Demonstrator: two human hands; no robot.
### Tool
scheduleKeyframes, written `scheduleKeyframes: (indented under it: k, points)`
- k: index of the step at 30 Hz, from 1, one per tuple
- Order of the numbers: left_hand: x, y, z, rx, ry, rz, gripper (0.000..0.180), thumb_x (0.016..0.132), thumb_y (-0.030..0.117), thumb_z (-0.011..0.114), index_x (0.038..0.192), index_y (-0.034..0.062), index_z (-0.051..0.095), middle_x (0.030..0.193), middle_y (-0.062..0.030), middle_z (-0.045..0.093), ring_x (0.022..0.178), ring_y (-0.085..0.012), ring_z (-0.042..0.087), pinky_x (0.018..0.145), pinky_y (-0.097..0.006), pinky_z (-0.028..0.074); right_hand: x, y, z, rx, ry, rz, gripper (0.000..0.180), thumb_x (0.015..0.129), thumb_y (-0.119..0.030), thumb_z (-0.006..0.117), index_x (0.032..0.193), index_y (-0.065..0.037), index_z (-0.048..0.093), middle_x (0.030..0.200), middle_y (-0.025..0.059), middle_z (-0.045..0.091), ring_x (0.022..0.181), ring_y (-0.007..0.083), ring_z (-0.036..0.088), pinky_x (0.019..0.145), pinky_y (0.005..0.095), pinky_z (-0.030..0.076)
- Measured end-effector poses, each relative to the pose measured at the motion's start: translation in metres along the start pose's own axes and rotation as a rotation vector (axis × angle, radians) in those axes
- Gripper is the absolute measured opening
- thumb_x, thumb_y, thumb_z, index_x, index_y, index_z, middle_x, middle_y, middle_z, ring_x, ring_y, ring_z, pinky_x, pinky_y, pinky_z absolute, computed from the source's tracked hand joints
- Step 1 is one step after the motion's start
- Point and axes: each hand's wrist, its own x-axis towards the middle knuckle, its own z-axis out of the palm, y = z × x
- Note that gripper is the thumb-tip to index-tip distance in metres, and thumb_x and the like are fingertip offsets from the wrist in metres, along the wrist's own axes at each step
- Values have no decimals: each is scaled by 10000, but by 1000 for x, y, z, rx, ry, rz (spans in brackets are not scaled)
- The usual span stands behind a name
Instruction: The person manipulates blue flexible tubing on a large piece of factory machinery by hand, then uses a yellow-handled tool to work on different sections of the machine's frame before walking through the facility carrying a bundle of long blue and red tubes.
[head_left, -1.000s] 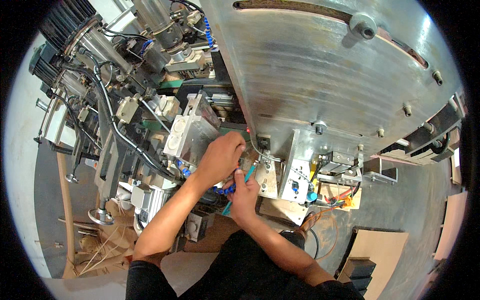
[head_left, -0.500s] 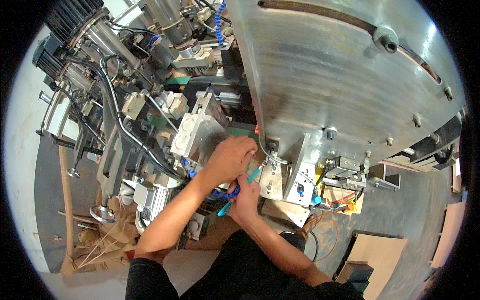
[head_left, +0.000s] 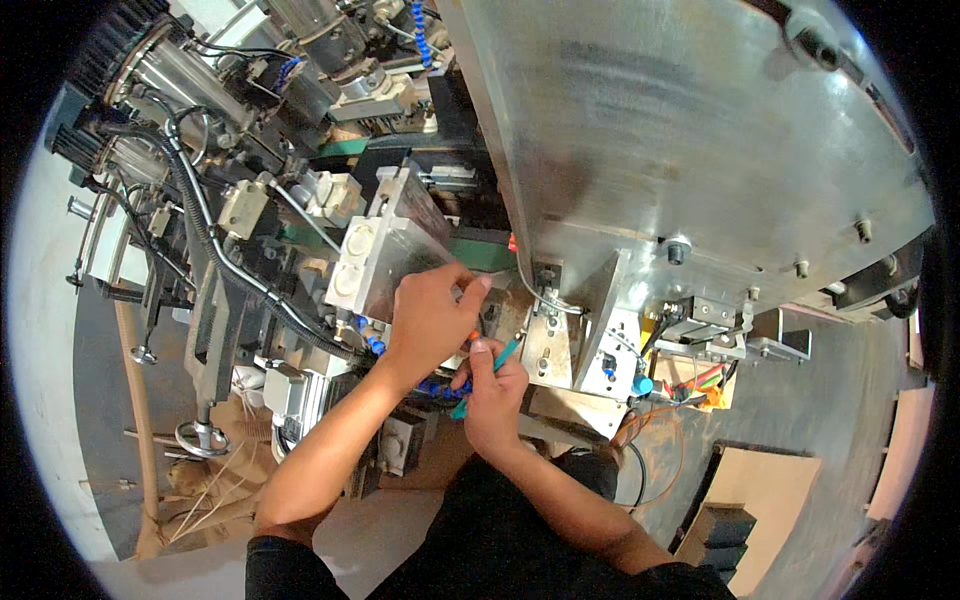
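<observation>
A slim teal stick-like tool (head_left: 507, 352) with a metal-looking tip slants through my right hand (head_left: 493, 398), whose fingers are closed round it; its lower end pokes out below the fist. My left hand (head_left: 430, 322) is just beyond and to the left, its fingers curled downward beside a metal block (head_left: 400, 262) with round white inserts. Between the hands shows a small orange piece (head_left: 474, 338), close to the right thumb; what the left fingertips grip is hidden. A blue segmented hose (head_left: 435, 388) passes beneath the hands.
A large steel plate (head_left: 680, 130) rises on the right, with a bolted bracket (head_left: 548, 345) below its edge. Motors (head_left: 180, 75), black cables (head_left: 215, 230) and a handwheel (head_left: 203, 438) crowd the left. Cardboard (head_left: 765, 500) and black blocks (head_left: 722, 530) lie at lower right.
My left hand has drawn back slightly from the bracket, its thumb lifted more apart. The orange piece now shows between the hands. My right hand still holds the teal tool; the view has shifted a little.
</observation>
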Motion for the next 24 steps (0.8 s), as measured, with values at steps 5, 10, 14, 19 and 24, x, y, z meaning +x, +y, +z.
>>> scheduleKeyframes:
  k: [5, 10, 14, 19, 24]
  points:
    - [-2, -6, 6, -24, 76, 143, 295, 930, 224, 577, 772, -22, 612, 654, -180, 596, 585, -365, 587, 543, -407, 439, -2, 14, -5, 77, -19, 0, 280, 1001, -280, 498, 956, -27, 608, 613, 20, 557, 515, 63, 453, 486, 222, 330]
    - [-2, -5, 7, 51, 116, 329, 231, 925, 164, 581, 780, -11, 541, 734, -185, 566, 666, -408, 565, 559, -449, 432, 1, 15, -7, 200, -40, 25, 286, 1006, -258, 488, 943, -5, 606, 632, 10, 569, 563, 71, 495, 528, 240, 373]
    - [-2, -16, 14, 84, 155, 373, 217, 939, 171, 560, 819, -9, 580, 720, -168, 588, 629, -356, 584, 552, -409, 438, 1, 20, -7, 155, -15, 47, 278, 1003, -247, 493, 931, -4, 606, 617, 9, 553, 541, 73, 483, 508, 234, 365]
    - [3, -13, 10, -25, 148, 303, 214, 914, 128, 581, 762, -16, 535, 713, -181, 538, 660, -401, 545, 564, -450, 425, 6, 10, 4, 64, 28, -21, 280, 1000, -253, 497, 919, -4, 597, 591, -6, 510, 500, 70, 451, 474, 226, 350]
    - [9, -13, 12, -26, 118, 323, 235, 911, 127, 587, 737, -21, 529, 701, -181, 524, 660, -396, 537, 566, -449, 424, 11, 12, 11, 238, 101, 84, 293, 990, -254, 520, 831, -16, 582, 557, -9, 487, 468, 72, 439, 438, 241, 339]
